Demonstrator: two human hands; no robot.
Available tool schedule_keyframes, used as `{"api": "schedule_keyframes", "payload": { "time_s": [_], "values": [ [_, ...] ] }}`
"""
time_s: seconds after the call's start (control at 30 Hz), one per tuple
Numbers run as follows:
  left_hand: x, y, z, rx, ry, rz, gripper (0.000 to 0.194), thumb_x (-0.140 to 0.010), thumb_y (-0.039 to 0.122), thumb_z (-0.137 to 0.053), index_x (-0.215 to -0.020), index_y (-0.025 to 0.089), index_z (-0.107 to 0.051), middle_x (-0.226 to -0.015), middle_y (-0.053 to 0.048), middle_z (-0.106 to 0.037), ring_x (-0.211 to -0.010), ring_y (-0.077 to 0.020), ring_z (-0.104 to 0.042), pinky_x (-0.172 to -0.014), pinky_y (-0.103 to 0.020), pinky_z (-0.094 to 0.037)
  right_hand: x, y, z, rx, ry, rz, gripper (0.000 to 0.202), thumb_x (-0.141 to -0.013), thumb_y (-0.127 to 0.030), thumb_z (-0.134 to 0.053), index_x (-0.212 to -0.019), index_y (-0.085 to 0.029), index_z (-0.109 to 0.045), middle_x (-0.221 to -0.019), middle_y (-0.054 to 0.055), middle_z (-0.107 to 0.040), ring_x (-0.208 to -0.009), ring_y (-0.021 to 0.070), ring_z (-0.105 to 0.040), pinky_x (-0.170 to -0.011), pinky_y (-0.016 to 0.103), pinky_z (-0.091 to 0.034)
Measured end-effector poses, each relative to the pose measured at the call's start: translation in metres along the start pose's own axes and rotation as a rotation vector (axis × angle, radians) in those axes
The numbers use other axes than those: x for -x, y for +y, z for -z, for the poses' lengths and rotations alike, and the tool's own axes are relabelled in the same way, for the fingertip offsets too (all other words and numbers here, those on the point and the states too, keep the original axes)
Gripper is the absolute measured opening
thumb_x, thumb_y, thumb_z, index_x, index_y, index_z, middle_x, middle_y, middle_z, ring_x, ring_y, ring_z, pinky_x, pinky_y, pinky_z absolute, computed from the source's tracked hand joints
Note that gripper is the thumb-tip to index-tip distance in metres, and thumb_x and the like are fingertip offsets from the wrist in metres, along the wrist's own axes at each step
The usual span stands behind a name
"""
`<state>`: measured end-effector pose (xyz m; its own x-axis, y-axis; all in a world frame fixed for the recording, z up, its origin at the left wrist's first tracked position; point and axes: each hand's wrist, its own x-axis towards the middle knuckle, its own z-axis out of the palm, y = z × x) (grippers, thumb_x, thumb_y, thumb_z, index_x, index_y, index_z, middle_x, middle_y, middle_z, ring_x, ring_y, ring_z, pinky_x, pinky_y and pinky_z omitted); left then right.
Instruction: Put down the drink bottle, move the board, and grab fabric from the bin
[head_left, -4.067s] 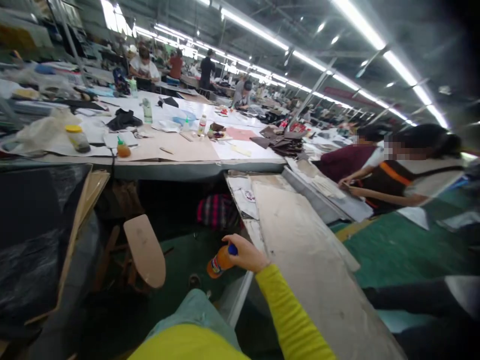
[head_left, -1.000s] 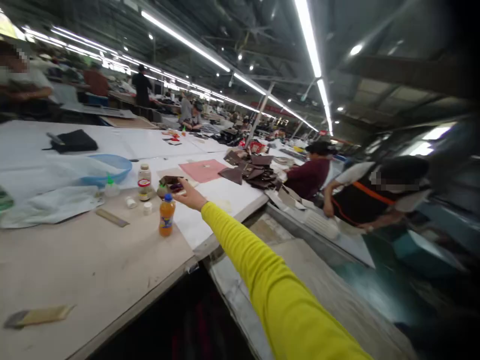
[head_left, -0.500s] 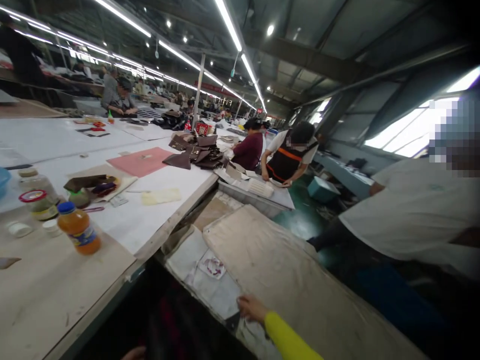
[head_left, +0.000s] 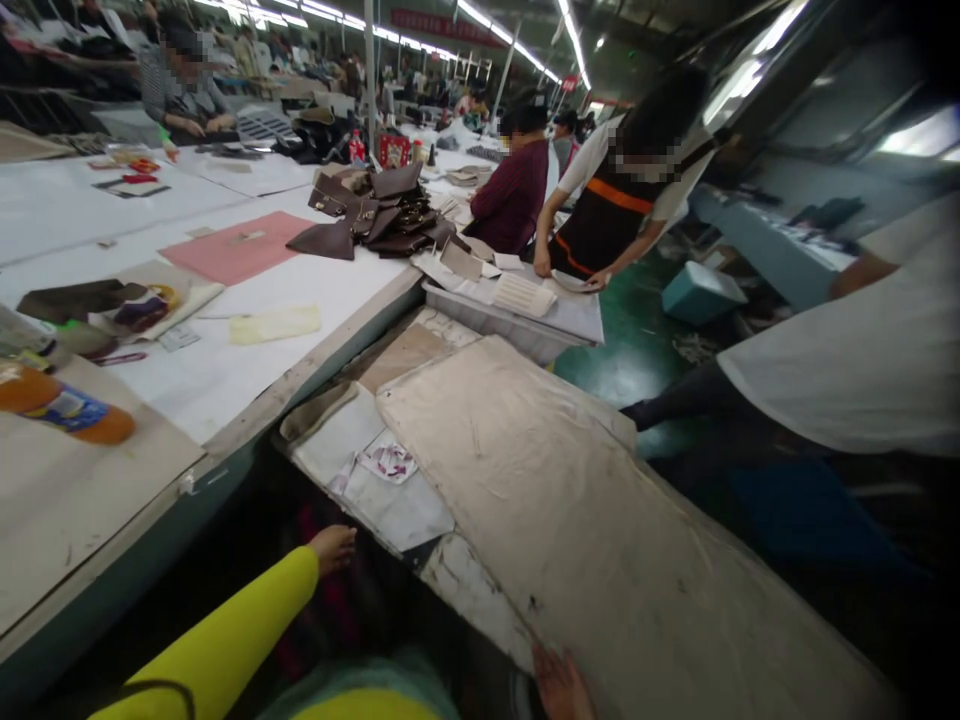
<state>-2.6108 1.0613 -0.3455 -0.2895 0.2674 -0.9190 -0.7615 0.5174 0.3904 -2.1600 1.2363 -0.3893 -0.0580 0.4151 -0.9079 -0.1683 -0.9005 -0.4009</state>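
Right hand (head_left: pixel 559 685) is seen at the bottom edge, laid flat on the near edge of the board (head_left: pixel 600 500); fingers are spread and nothing is gripped. Left hand (head_left: pixel 334 548), in a yellow sleeve (head_left: pixel 225 640), is held out over the dark gap (head_left: pixel 315 600) between the two counters, just short of the white sheets (head_left: pixel 390 505); its fingers are loosely curled and empty, nothing is touched. The board lies flat on the lower counter and is overlapped onto the white sheets and a printed scrap (head_left: pixel 390 462).

Left of the gap, an orange bottle (head_left: pixel 64 412) is seen on the upper counter (head_left: pixel 225 385), drawn out by the lens so upright or lying cannot be told, well apart from both hands. Beyond it, a yellow patch (head_left: pixel 274 324), a pink sheet (head_left: pixel 236 245) and a pile of brown pieces (head_left: pixel 375 215) are laid out.

Progress, as judged: the bottle is set down and released; the board is only steadied by one hand, not lifted or shifted; the sheets are not yet handled.

Farther off, a tray (head_left: pixel 517 320) of light pieces is worked at by two people (head_left: pixel 570 190). A third person's white shirt (head_left: pixel 847 340) is seen at the right. More workers are seated at far counters, blurred.
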Motion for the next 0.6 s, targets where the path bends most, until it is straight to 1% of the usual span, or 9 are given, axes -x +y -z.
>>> {"api": "schedule_keyframes", "payload": {
  "time_s": [0.03, 0.1, 0.2, 0.23, 0.27, 0.3, 0.4, 0.5, 0.6],
  "values": [
    [-0.005, -0.003, -0.008, 0.017, 0.026, 0.012, 0.039, -0.077, 0.023, -0.059, -0.112, 0.015, -0.044, -0.122, -0.018, -0.052, -0.083, -0.0194, -0.061, -0.060, -0.027, -0.045, -0.003, -0.004, -0.003, -0.107, 0.051, -0.059, 0.008, -0.075, -0.031, -0.044, -0.072, -0.025, -0.048, -0.071, 0.000, -0.063, -0.066, 0.0129, -0.065, -0.058, 0.027, -0.058],
    [-0.014, -0.009, -0.023, 0.059, 0.054, 0.022, 0.032, -0.079, 0.023, -0.057, -0.108, 0.016, -0.046, -0.125, -0.017, -0.050, -0.092, -0.0204, -0.060, -0.062, -0.027, -0.046, -0.007, -0.007, -0.007, -0.198, 0.114, -0.136, 0.007, -0.077, -0.027, -0.044, -0.071, -0.023, -0.047, -0.070, 0.000, -0.062, -0.063, 0.0116, -0.064, -0.056, 0.024, -0.057],
    [-0.021, -0.013, -0.042, 0.129, 0.075, 0.015, 0.028, -0.079, 0.023, -0.058, -0.104, 0.017, -0.050, -0.129, -0.015, -0.048, -0.104, -0.0215, -0.056, -0.069, -0.027, -0.048, -0.008, 0.001, -0.010, -0.127, 0.053, -0.221, 0.010, -0.074, -0.030, -0.048, -0.070, -0.021, -0.049, -0.071, 0.004, -0.063, -0.067, 0.0135, -0.065, -0.057, 0.024, -0.057],
    [-0.023, -0.013, -0.048, 0.152, 0.082, 0.011, 0.028, -0.078, 0.023, -0.059, -0.104, 0.017, -0.050, -0.130, -0.015, -0.047, -0.108, -0.0222, -0.054, -0.072, -0.027, -0.049, -0.008, 0.003, -0.010, -0.084, 0.025, -0.211, 0.012, -0.072, -0.032, -0.049, -0.069, -0.021, -0.050, -0.072, 0.005, -0.063, -0.069, 0.0150, -0.065, -0.059, 0.027, -0.057],
    [-0.024, -0.013, -0.052, 0.173, 0.090, 0.007, 0.030, -0.077, 0.023, -0.060, -0.105, 0.017, -0.050, -0.132, -0.015, -0.046, -0.112, -0.0231, -0.052, -0.074, -0.028, -0.049, -0.007, 0.006, -0.011, -0.023, -0.005, -0.165, 0.014, -0.070, -0.036, -0.050, -0.068, -0.021, -0.050, -0.071, 0.006, -0.063, -0.071, 0.0170, -0.066, -0.061, 0.030, -0.058],
    [-0.026, -0.012, -0.056, 0.191, 0.099, 0.005, 0.031, -0.077, 0.023, -0.061, -0.105, 0.017, -0.050, -0.133, -0.015, -0.045, -0.115, -0.0241, -0.050, -0.075, -0.029, -0.049, -0.007, 0.007, -0.012, 0.049, -0.020, -0.080, 0.016, -0.067, -0.039, -0.050, -0.066, -0.022, -0.050, -0.069, 0.005, -0.062, -0.071, 0.0190, -0.065, -0.063, 0.034, -0.058],
    [-0.029, -0.011, -0.063, 0.230, 0.125, 0.003, 0.037, -0.075, 0.021, -0.063, -0.109, 0.017, -0.049, -0.136, -0.016, -0.042, -0.121, -0.0256, -0.045, -0.079, -0.031, -0.050, -0.006, 0.005, -0.018, 0.222, -0.003, 0.195, 0.025, -0.060, -0.050, -0.049, -0.062, -0.025, -0.046, -0.060, 0.002, -0.056, -0.062, 0.0232, -0.062, -0.062, 0.046, -0.055],
    [-0.027, -0.010, -0.066, 0.227, 0.127, 0.012, 0.037, -0.075, 0.021, -0.064, -0.109, 0.018, -0.049, -0.137, -0.015, -0.041, -0.121, -0.0248, -0.045, -0.081, -0.030, -0.050, -0.003, -0.001, -0.026, 0.224, 0.041, 0.286, 0.038, -0.059, -0.063, -0.044, -0.059, -0.026, -0.040, -0.051, -0.001, -0.046, -0.051, 0.0206, -0.053, -0.057, 0.044, -0.052],
    [-0.020, -0.008, -0.065, 0.176, 0.115, 0.037, 0.029, -0.077, 0.020, -0.061, -0.104, 0.017, -0.050, -0.135, -0.014, -0.043, -0.120, -0.0235, -0.046, -0.083, -0.031, -0.050, 0.006, -0.016, -0.032, 0.133, 0.057, 0.336, 0.042, -0.066, -0.067, -0.039, -0.061, -0.025, -0.039, -0.048, -0.004, -0.037, -0.047, 0.0170, -0.046, -0.051, 0.036, -0.047]
  ]
}}
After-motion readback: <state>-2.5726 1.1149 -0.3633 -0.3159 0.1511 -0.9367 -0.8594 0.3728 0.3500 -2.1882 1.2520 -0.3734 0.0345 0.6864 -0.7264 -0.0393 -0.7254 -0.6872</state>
